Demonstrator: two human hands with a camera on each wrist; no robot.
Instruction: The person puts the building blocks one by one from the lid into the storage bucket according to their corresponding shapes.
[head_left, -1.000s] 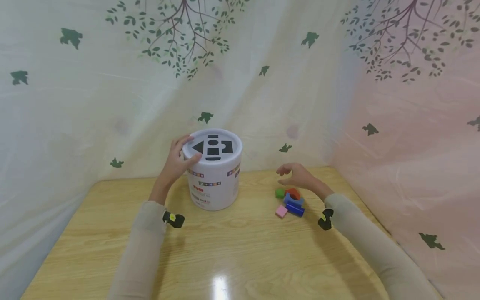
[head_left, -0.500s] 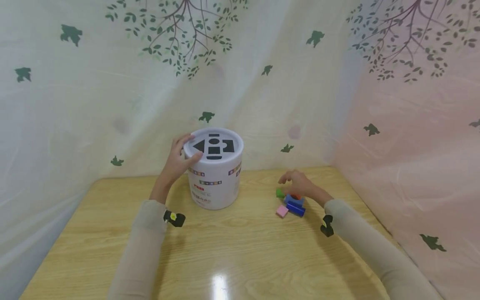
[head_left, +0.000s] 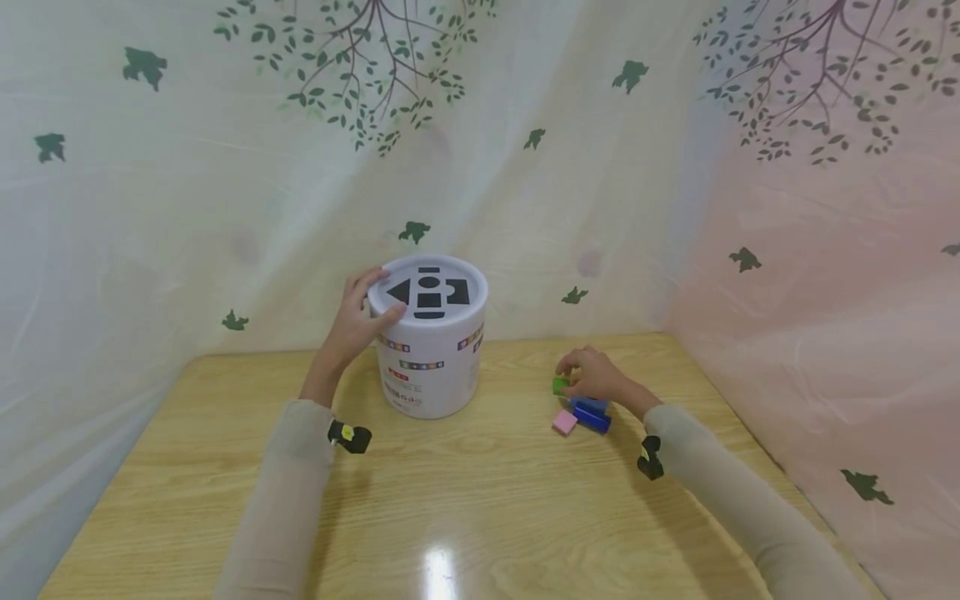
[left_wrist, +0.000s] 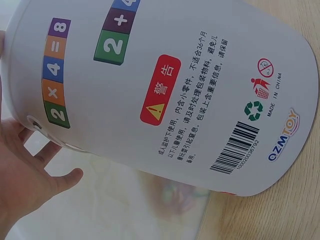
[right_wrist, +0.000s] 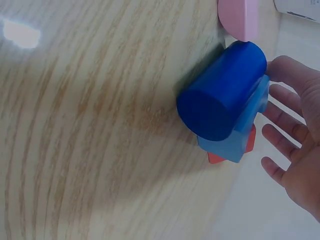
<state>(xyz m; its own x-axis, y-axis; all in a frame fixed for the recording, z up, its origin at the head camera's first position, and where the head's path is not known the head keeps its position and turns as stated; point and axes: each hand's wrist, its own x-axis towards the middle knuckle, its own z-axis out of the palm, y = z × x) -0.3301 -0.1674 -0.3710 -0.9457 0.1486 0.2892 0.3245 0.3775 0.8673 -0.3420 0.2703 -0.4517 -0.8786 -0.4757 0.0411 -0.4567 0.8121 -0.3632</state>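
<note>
My left hand holds the rim of a white toy bucket, its thumb on the edge of the lid. Dark shaped holes show in that lid. In the left wrist view the bucket fills most of the picture, with my left hand at its side. Over a small cluster of blocks, my right hand bends its fingers close to a green block. In the right wrist view a blue cylinder, a light blue block and a red block lie beside my right hand. The fingertips are partly hidden.
A pink block lies at the near left of the cluster. The wooden table ends at a cloth backdrop printed with leaves and branches, which also runs along the right side.
My right hand has come down onto the blocks and now covers the red one in the head view. My left hand and the bucket stay as they were.
</note>
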